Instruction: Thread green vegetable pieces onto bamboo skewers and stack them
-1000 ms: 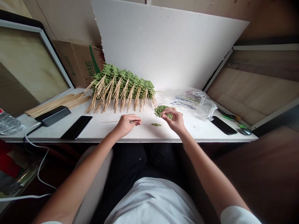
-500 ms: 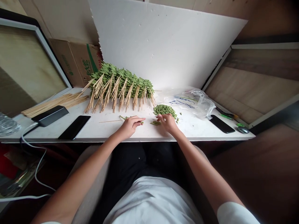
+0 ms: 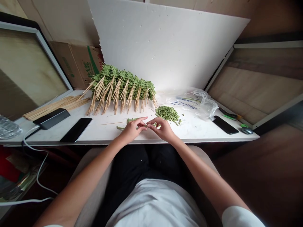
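My left hand (image 3: pixel 132 130) is closed on a long green bean (image 3: pixel 120 128), whose tail sticks out to the left of the palm. My right hand (image 3: pixel 163 128) meets it fingertip to fingertip and pinches the bean's other end. Just behind the left hand lies a thin wooden skewer (image 3: pixel 113 123), with short green bean pieces (image 3: pixel 131 120) beside its right end; whether they are threaded on it I cannot tell. Beyond the right hand is a heap of cut bean pieces (image 3: pixel 167 113).
A tall stack of bean skewers (image 3: pixel 127 83) stands at the back, sticks pointing forward. Loose bare skewers (image 3: pixel 59 104) lie left, near a black box (image 3: pixel 51 118) and a phone (image 3: pixel 76 130). Right are a plastic bag (image 3: pixel 201 104), another phone (image 3: pixel 225 125) and a mouse (image 3: pixel 246 130).
My right hand has moved left from beside the heap to meet my left hand. A long green bean now shows in the left hand, and the bean pieces behind it are more visible.
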Action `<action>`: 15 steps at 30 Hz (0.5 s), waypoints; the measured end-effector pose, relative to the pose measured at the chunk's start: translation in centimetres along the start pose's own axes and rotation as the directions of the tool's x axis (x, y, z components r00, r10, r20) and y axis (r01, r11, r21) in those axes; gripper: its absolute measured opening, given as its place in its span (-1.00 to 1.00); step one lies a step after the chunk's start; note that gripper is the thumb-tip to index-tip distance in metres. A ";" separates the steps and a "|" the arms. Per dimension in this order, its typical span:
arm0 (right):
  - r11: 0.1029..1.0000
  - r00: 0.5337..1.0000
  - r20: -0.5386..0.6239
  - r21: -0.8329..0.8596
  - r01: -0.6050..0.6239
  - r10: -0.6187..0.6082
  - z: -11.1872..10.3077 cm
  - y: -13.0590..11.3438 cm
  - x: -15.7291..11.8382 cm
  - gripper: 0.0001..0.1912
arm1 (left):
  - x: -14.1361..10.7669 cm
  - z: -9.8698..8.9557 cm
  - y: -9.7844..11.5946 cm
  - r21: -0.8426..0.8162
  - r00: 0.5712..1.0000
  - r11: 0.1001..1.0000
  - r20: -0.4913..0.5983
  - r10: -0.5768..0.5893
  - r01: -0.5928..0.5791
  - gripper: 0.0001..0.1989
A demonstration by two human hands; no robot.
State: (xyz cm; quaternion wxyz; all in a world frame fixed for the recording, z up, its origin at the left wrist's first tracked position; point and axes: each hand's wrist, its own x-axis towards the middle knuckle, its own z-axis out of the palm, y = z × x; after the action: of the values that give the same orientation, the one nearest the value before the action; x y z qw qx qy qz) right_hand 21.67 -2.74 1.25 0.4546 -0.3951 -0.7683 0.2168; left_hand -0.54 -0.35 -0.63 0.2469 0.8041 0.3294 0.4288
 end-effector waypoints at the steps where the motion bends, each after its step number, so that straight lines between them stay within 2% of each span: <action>1: 1.000 0.999 -0.017 0.014 -0.027 0.027 0.0 0.3 0.0 -0.69 | 0.1 -0.2 -0.1 0.018 1.000 1.000 -0.009 0.003 -0.003 -0.56; 4: 0.997 0.997 -0.017 0.038 -0.072 0.073 -0.6 0.7 0.1 -0.69 | 0.2 -0.6 -0.2 0.086 0.997 0.995 -0.052 0.048 -0.044 -0.77; 7: 1.000 1.000 -0.002 -0.013 -0.002 0.001 -1.1 0.4 0.1 -0.72 | 0.3 -0.7 -0.2 0.136 0.991 0.984 -0.053 0.126 -0.118 -0.90; 12: 0.971 0.980 0.002 -0.135 0.199 -0.200 -0.8 -0.3 0.0 -0.76 | 0.2 -0.4 0.4 0.133 0.974 0.969 -0.054 0.218 -0.210 -0.90; 15: 0.962 0.968 -0.050 -0.129 0.240 -0.248 -0.4 -0.6 -0.1 -0.78 | 0.2 -0.3 1.1 0.118 0.970 0.967 -0.058 0.234 -0.226 -0.90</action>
State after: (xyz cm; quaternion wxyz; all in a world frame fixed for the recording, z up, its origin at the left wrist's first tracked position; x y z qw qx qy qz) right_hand 21.81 -3.24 1.80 0.4778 -0.3315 -0.8075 0.0988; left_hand -0.41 -0.91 0.38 0.1386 0.8334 0.2658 0.4643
